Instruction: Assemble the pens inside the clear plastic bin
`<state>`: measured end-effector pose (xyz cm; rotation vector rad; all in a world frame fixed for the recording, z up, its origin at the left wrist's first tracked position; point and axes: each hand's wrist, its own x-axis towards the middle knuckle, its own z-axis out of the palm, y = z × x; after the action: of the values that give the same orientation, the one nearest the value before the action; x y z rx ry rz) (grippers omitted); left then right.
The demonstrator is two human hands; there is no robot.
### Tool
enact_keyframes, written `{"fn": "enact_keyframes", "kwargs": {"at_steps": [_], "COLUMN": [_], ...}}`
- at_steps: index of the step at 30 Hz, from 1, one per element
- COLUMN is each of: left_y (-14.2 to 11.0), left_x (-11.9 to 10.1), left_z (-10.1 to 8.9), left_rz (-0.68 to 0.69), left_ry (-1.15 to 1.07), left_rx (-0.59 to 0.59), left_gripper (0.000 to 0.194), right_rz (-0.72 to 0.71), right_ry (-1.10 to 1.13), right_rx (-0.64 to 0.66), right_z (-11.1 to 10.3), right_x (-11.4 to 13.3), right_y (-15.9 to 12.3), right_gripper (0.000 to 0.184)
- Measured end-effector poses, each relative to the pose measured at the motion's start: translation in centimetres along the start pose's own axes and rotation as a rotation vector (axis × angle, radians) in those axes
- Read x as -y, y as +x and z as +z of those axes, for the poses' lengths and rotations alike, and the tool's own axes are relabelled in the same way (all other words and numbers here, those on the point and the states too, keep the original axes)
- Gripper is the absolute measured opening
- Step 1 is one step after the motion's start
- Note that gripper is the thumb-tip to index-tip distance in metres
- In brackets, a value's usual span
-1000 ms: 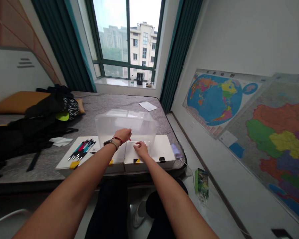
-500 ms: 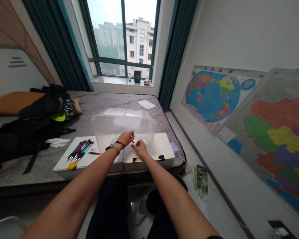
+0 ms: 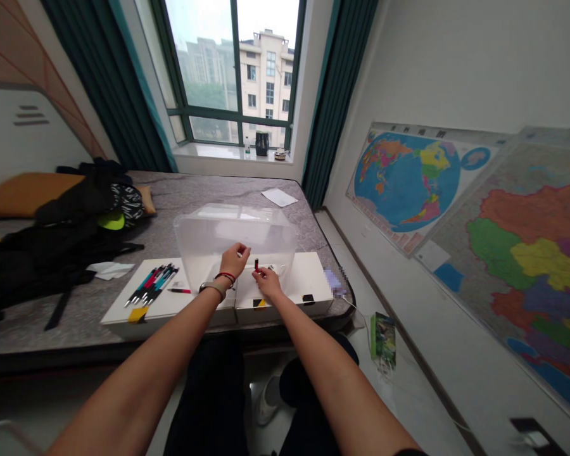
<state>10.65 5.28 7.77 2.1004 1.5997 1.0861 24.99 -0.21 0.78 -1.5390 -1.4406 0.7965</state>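
My right hand (image 3: pixel 267 283) is closed in a pinch on a short red and black pen part (image 3: pixel 256 265), which stands upright from the fingertips. Just left of it and slightly higher, my left hand (image 3: pixel 234 261) has its fingertips pressed together; a tiny pale thing may be between them, too small to make out. Both hands are in front of a clear plastic bin (image 3: pixel 237 235) with its open side toward me. A red and black pen piece (image 3: pixel 179 291) lies left of my left wrist. Beyond it is a pile of several pens (image 3: pixel 152 285) in teal, red and black.
White boxes (image 3: pixel 304 278) with black and yellow tape carry the bin and pens, on a grey marbled mattress (image 3: pixel 209 190). A white tissue (image 3: pixel 110 270), black bags (image 3: pixel 71 234) and a paper sheet (image 3: pixel 279 197) lie around. A blurred-out device (image 3: pixel 335 283) sits at right.
My left hand has drawn away from my right, up and to the left. The red and black pen part now stands upright in my right hand, where a red tip showed between both hands before.
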Motion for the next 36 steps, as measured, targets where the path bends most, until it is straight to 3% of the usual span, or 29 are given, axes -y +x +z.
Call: {"fn": "enact_keyframes", "kwargs": {"at_steps": [2,5,9,13,16,20,23,26,28,33,36], "left_y": [-0.5,-1.7,-2.7,-3.1,-3.8,-4.9,-5.2,-5.2,-5.0,-4.5,-4.8], "left_x": [1.8,4.4,5.8,4.8,3.1,0.7,-0.2,-0.4,-0.3,0.4,1.6], "left_z": [-0.1,-0.2,0.4,1.2,0.9,-0.3,-0.7,-0.7,-0.6,-0.1,0.9], "left_rz": [-0.04,-0.02,-0.076,-0.041,0.093,0.316,0.382,0.424,0.426,0.32,0.234], "left_ry": [0.039,0.153,0.221,0.197,0.034,-0.07,0.01,0.094,0.089,-0.076,-0.141], "left_rx": [0.003,0.134,0.161,0.061,-0.019,0.062,0.07,0.159,0.161,-0.009,0.037], "left_gripper": [0.026,0.019,0.022,0.033,0.035,0.042,0.05,0.046,0.048,0.064,0.056], "right_rz": [0.005,0.019,0.072,0.159,0.186,0.167,0.148,0.15,0.156,0.169,0.184], "right_ry": [-0.002,0.001,0.072,0.155,0.189,0.218,0.213,0.209,0.202,0.217,0.285], "right_rx": [-0.005,-0.011,0.003,-0.011,-0.041,-0.058,-0.059,-0.044,-0.051,-0.074,-0.079], "right_z": [0.0,0.0,-0.1,0.0,0.2,0.4,0.4,0.2,0.2,0.3,0.3], "right_x": [0.0,0.2,0.5,0.6,0.6,0.4,0.3,0.4,0.4,0.5,0.4], "right_y": [0.0,-0.1,-0.1,0.0,0.1,0.2,0.2,0.1,0.1,0.2,0.4], "right_gripper": [0.025,0.024,0.024,0.027,0.027,0.027,0.025,0.018,0.017,0.021,0.026]}}
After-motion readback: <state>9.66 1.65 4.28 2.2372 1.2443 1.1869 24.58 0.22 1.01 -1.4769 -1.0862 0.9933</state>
